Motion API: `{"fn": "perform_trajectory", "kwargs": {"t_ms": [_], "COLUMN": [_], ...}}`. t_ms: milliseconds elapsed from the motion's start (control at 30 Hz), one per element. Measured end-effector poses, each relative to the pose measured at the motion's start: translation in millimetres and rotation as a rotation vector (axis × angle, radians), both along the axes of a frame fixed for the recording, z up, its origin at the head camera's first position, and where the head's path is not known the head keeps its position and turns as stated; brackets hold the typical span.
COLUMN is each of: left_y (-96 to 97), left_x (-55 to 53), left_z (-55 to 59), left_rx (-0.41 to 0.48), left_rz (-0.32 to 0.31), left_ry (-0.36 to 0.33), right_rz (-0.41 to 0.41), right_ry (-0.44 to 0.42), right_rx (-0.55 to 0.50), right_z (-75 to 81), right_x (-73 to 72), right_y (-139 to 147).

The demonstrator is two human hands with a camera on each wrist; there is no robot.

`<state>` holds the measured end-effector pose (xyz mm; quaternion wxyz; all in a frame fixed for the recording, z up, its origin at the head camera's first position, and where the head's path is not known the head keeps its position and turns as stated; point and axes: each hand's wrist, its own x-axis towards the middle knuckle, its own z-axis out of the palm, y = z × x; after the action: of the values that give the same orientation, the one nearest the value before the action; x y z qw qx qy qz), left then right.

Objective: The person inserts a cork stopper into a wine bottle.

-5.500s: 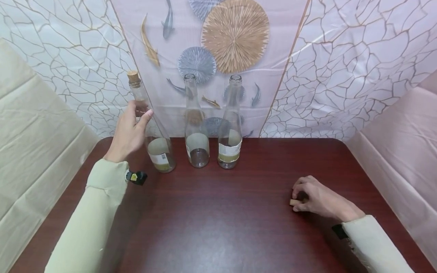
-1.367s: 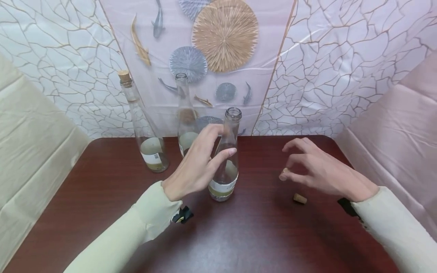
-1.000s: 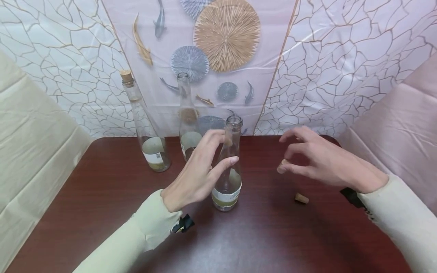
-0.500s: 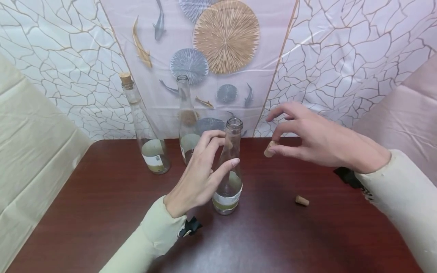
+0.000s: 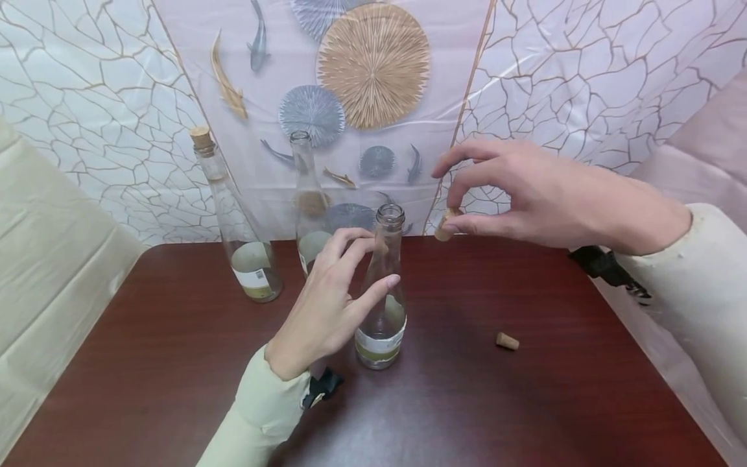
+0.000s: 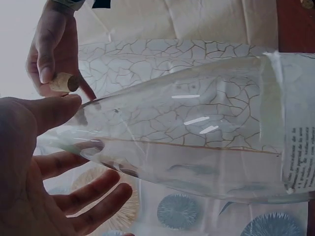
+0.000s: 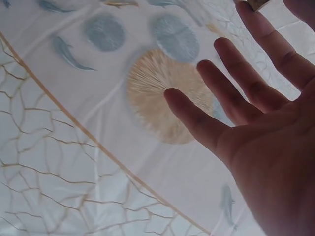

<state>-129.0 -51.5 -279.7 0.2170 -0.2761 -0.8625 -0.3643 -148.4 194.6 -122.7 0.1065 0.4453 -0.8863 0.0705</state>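
Observation:
In the head view my left hand (image 5: pixel 327 298) grips the neck of a clear glass bottle (image 5: pixel 382 334) with a torn white and green label; its mouth is uncovered. The left wrist view shows thumb and fingers around the narrow part of this bottle (image 6: pixel 197 123). My right hand (image 5: pixel 543 194) is raised to the right of the bottle's mouth, pinching a small cork (image 5: pixel 445 227) between thumb and index finger, apart from the glass. At the top edge of the right wrist view, a bit of that cork (image 7: pixel 257 4) shows by the index fingertip.
A second cork (image 5: pixel 507 341) lies on the dark red table (image 5: pixel 455 402) at the right. Behind my left hand stands an uncorked bottle (image 5: pixel 303 168), partly hidden. Farther left is a bottle (image 5: pixel 251 266) with a cork (image 5: pixel 201 137) in its mouth. A patterned cloth (image 5: pixel 525 84) hangs behind.
My left hand let go of the corked bottle and brought another bottle nearer. My right hand picked up a cork from the table, then rose and moved left toward that bottle's mouth.

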Motion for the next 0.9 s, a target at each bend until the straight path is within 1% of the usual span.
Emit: {"fn": "perform_trajectory", "kwargs": {"t_ms": [167, 300, 500, 633, 767, 900], "left_y": [0.0, 1.8, 2.3, 2.1, 1.1, 0.4], "left_x": [-0.9, -1.0, -0.9, -1.6, -1.4, -0.9], "left_z": [-0.3, -0.6, -1.3, -1.9, -3.6, -4.9], "left_rx": [-0.017, -0.022, -0.022, -0.019, -0.017, -0.017], "left_rz": [0.003, 0.005, 0.004, -0.001, 0.0, -0.003], "left_ry": [0.018, 0.023, 0.019, 0.02, 0.016, 0.018], "right_rz": [-0.002, -0.002, 0.034, 0.033, 0.033, 0.059], "right_ry": [0.033, 0.039, 0.048, 0.058, 0.062, 0.069], "right_rx": [0.023, 0.029, 0.027, 0.029, 0.044, 0.046], "right_z": [12.5, 20.8, 29.9, 33.3, 33.8, 32.8], "right_x": [-1.7, -3.9, -3.6, -2.8, -5.7, -9.8], "right_y": [-6.0, -11.8, -26.1, -35.0, -43.1, -49.1]}}
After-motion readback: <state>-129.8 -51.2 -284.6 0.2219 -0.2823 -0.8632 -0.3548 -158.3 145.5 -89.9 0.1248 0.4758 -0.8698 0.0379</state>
